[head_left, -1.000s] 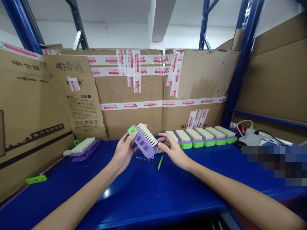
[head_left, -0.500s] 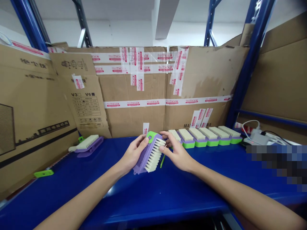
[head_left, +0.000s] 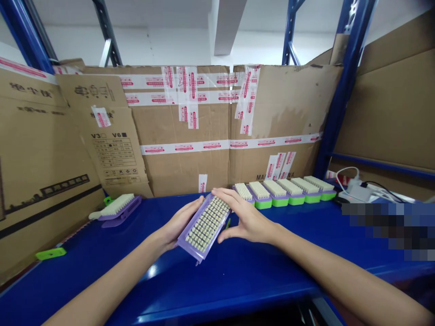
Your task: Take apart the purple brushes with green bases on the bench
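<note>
A scrubbing brush (head_left: 205, 225) with a purple body is held tilted above the blue table, its cream bristle tufts facing me. My left hand (head_left: 181, 222) grips it along the left side, the fingers hidden behind the body. On its upper right end lie the outstretched fingers of my right hand (head_left: 246, 217), with the thumb spread away from the brush. Behind that hand a thin green piece (head_left: 228, 223) shows in part. A row of several purple and green brushes (head_left: 279, 194), bristles up, stands at the back right.
At the back left lies another purple brush (head_left: 118, 208) with cream bristles. A green plastic part (head_left: 50, 253) is on the left edge of the blue table (head_left: 210, 290). Taped cardboard (head_left: 183, 167) walls the back. Chargers and cables (head_left: 356, 192) sit at the right.
The brush has turned so its bristles face me, and it has come slightly lower and to the left. My right thumb has moved off the bristles. The whole view has shifted a little.
</note>
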Motion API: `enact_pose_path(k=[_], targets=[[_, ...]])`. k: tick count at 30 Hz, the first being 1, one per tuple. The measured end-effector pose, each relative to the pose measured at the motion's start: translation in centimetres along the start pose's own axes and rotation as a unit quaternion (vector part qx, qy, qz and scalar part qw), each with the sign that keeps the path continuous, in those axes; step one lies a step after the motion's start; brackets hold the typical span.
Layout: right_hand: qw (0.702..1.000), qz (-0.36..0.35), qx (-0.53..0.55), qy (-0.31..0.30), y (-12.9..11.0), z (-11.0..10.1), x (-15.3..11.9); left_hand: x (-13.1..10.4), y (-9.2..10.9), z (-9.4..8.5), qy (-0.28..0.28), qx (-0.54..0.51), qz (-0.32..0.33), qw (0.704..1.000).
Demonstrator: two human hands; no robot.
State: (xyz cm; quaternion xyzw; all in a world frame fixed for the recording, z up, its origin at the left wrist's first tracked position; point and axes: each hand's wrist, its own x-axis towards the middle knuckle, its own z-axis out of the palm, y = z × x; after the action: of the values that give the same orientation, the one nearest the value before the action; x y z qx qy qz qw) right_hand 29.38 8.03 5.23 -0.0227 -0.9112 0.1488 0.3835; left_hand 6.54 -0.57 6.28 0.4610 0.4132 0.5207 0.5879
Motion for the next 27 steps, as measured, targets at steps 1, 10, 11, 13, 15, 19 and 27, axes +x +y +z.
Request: enact_pose_path(k=[1,10,11,13,15,19,27], targets=[[1.000,-0.003,-0.002,-0.002,0.1,0.0,0.0,0.0,0.0,-0.1,-0.003,0.001,-0.014,1.000],[0.998,0.048,0.027,0.033,-0.4,0.6,-0.2,0.8,-0.2,-1.1,-0.013,0.054,0.000,0.998],[0.997,0.055,0.034,0.041,-0.4,0.6,-0.2,1.0,0.0,-1.2,-0.010,0.045,0.011,0.999],[0.993,0.084,0.036,0.070,-0.4,0.6,-0.1,1.2,0.5,-1.6,0.013,0.024,0.023,0.999],[0.985,0.127,0.028,0.113,-0.3,0.5,0.0,1.3,1.0,-1.8,0.035,0.022,0.027,0.999],[0.956,0.229,0.075,0.170,0.0,0.3,0.1,1.1,0.9,-1.8,0.032,0.139,0.133,0.981],[0.953,0.256,0.054,0.151,0.0,1.1,0.0,1.3,-0.9,-2.5,0.012,0.360,0.269,0.893]])
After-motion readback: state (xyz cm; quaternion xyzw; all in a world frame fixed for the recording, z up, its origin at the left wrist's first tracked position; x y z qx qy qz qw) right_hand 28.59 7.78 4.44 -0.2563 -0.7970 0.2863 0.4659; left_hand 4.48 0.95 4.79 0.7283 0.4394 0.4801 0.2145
